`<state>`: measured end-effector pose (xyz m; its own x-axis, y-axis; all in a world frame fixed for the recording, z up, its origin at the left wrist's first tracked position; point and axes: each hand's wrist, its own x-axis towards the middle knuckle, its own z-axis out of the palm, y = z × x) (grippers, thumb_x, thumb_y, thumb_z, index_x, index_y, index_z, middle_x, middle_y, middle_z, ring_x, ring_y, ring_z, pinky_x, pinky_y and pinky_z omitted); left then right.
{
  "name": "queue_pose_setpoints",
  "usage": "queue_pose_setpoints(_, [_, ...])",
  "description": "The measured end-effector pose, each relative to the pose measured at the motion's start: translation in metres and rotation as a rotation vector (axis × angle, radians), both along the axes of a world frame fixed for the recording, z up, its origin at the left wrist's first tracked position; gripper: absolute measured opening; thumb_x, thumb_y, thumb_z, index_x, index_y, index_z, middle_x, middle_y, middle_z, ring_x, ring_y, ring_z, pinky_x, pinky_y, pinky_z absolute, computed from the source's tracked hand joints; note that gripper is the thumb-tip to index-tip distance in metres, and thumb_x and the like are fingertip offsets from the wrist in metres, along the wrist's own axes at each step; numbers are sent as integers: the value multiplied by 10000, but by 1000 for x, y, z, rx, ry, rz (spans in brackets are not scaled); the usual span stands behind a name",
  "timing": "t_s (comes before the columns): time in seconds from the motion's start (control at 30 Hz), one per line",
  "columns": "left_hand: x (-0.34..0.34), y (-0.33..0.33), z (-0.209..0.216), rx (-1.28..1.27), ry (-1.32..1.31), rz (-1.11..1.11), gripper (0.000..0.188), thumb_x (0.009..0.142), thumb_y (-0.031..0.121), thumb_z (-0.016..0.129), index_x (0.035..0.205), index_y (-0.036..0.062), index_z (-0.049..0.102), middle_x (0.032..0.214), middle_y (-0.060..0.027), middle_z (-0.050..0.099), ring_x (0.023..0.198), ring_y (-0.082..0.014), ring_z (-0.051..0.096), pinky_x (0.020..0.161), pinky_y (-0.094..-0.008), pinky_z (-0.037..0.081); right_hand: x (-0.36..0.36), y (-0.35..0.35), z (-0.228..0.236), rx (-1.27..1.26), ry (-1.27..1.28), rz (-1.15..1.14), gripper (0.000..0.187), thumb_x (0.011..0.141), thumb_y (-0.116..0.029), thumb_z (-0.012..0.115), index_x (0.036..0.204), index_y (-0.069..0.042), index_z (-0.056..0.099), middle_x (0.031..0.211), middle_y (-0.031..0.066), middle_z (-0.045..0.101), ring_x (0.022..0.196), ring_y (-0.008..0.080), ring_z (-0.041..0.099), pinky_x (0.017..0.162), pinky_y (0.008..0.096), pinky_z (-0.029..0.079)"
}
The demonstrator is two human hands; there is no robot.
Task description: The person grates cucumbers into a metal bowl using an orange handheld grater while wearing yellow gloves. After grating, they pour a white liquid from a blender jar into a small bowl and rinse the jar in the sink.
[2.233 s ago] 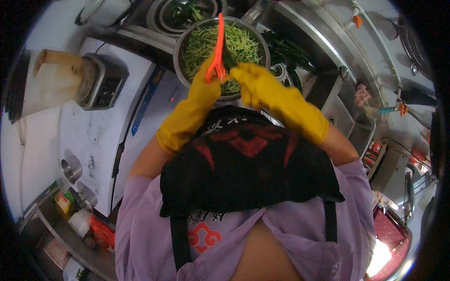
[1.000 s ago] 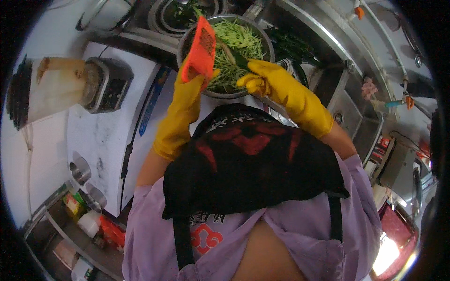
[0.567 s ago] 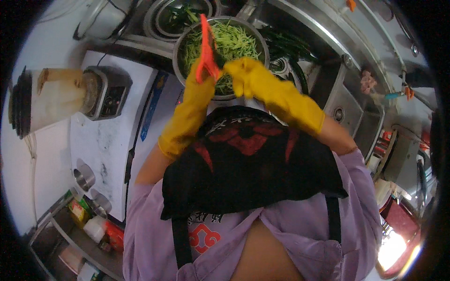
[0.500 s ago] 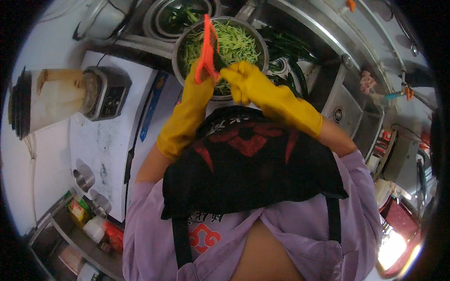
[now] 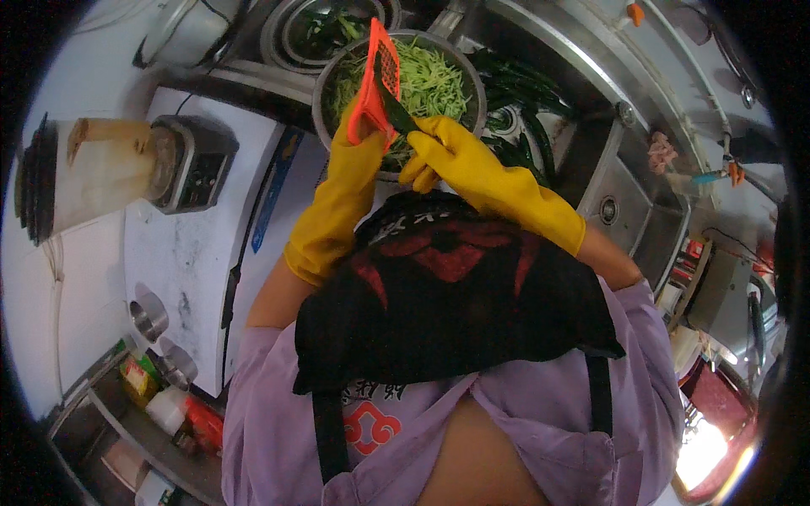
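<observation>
Both my hands wear long yellow rubber gloves. My left hand [image 5: 356,156] grips the lower end of an orange-framed grater [image 5: 366,97], which stands tilted on edge over a metal bowl [image 5: 482,101]. Pinched in my right hand [image 5: 451,152] is a dark green cucumber [image 5: 395,108], lying against the grater's face. Its lower end disappears into the glove. Beneath them the bowl is heaped with pale green shreds [image 5: 434,80]. Whole cucumbers [image 5: 527,84] lie in the sink just right of the bowl.
Behind the bowl at left, a metal basin [image 5: 272,42] holds green pieces. A blender [image 5: 194,164] and metal cups [image 5: 150,316] stand on a white worktop [image 5: 190,261] to my left. The steel sink [image 5: 629,181] with its drain lies to the right.
My right hand has drawn slightly right and down from the grater, so more of the cucumber shows. The grater has turned a little, showing more of its mesh.
</observation>
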<state>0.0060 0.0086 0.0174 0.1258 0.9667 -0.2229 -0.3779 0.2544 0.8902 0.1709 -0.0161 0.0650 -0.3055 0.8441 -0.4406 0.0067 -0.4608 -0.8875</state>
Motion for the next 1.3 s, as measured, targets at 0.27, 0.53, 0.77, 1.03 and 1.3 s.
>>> queue_pose_setpoints(0.27, [-1,-36,-24,297,287,-151,411,913,-56,489,1316,24,476,1259,-99,550,1070,-188,589,919,-300,455,17,66,-15,39,-258,-84,280,954,-249,488,890,-17,632,689,127,681,502,154,525,471,294,417])
queue_pose_setpoints(0.53, [-6,3,-14,49,337,-85,472,897,-99,487,1347,38,460,1251,-86,543,1123,-168,537,955,-301,427,0,21,11,-19,-175,80,309,958,-274,498,875,-13,643,686,134,671,507,171,531,494,331,441])
queue_pose_setpoints(0.77, [-19,-41,-19,118,-8,-215,489,904,-107,452,1370,36,427,1327,-117,501,1208,-222,514,1020,-396,443,34,110,-73,-37,-206,-64,317,957,-291,520,1021,6,611,738,154,676,455,154,517,433,275,411])
queue_pose_setpoints(1.03, [-45,-34,22,-216,-111,203,578,813,-82,518,1373,-18,393,1353,-157,495,1230,-316,517,997,-451,470,43,192,-27,15,159,-33,496,951,-393,556,1313,-56,525,1083,200,662,910,217,669,794,299,546])
queue_pose_setpoints(1.3, [-68,-7,0,286,313,211,391,854,25,601,1240,-21,557,1222,-155,604,1078,-288,600,924,-343,465,-36,111,-87,1088,-946,616,252,857,-216,536,1053,-100,645,1139,113,618,1075,310,558,915,412,446])
